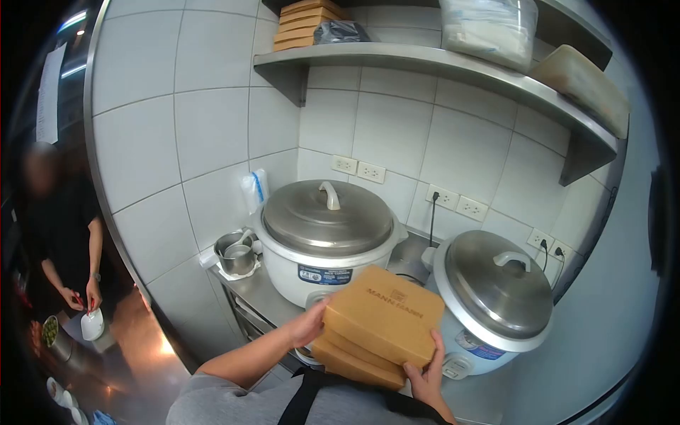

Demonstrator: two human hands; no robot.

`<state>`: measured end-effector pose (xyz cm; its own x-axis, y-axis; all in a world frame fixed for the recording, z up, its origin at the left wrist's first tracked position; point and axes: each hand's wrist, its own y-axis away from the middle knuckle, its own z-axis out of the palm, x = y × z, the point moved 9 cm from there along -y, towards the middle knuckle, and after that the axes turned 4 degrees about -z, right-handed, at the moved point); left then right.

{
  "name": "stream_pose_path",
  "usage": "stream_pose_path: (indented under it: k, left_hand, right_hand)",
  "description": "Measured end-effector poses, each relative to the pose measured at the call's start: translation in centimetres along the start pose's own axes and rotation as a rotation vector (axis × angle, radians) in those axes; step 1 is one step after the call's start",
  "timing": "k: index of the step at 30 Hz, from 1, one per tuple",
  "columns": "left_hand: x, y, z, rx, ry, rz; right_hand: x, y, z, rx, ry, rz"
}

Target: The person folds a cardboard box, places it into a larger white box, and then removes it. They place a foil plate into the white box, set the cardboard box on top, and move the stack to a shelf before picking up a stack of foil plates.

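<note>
Your left hand [309, 325] at nine o'clock and right hand [426, 382] at four hold the stacked boxes [382, 322] between them, probably so none slip.

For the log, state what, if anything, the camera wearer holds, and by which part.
A stack of cardboard boxes: left hand on its left side, right hand at its near right corner.

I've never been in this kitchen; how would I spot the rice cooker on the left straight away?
Look to the tiled wall below the long steel shelf. Two lidded cookers stand there, and the left cooker is beside a small metal pot. Its body is white and looks larger, while the right cooker is pale blue.
</note>
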<state>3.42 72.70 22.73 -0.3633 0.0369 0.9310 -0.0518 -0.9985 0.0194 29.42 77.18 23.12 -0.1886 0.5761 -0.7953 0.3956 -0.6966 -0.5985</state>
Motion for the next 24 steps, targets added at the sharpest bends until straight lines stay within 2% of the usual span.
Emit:
stream_pose_path:
  k: [4,6,9,12,16,18,20,23,24]
  left_hand:
    - [2.7,0.6,2.0,-0.157,0.034,0.171]
    - [4.2,1.2,2.7,-0.243,0.13,0.211]
    - [7.7,1.3,3.5,-0.301,0.268,0.087]
    - [8.6,0.5,1.9,-0.329,0.213,0.03]
    - [11.6,0.9,1.5,-0.392,0.068,0.148]
    - [13.8,1.8,1.3,-0.46,0.102,0.249]
    - [15.4,2.5,0.8,-0.48,0.164,0.305]
    - [16.8,3.8,-1.6,-0.428,0.29,0.309]
    - [15.0,3.4,-4.1,-0.346,0.323,0.223]
  right_hand:
    - [-3.5,-0.6,0.7,0.092,0.28,-0.123]
    - [-5.4,-1.1,1.4,0.128,0.275,-0.196]
    - [-7.3,-1.4,2.7,0.176,0.325,-0.23]
    - [-9.7,-1.5,3.8,0.217,0.409,-0.349]
    - [-13.1,-1.7,4.9,0.351,0.483,-0.601]
    - [-14.4,-2.4,4.9,0.462,0.463,-0.678]
    - [-17.2,-4.7,6.2,0.456,0.535,-0.752]
    - [-19.5,-9.0,9.6,0.229,0.505,-0.88]
    - [-19.8,-10.9,11.4,0.065,0.494,-0.933]
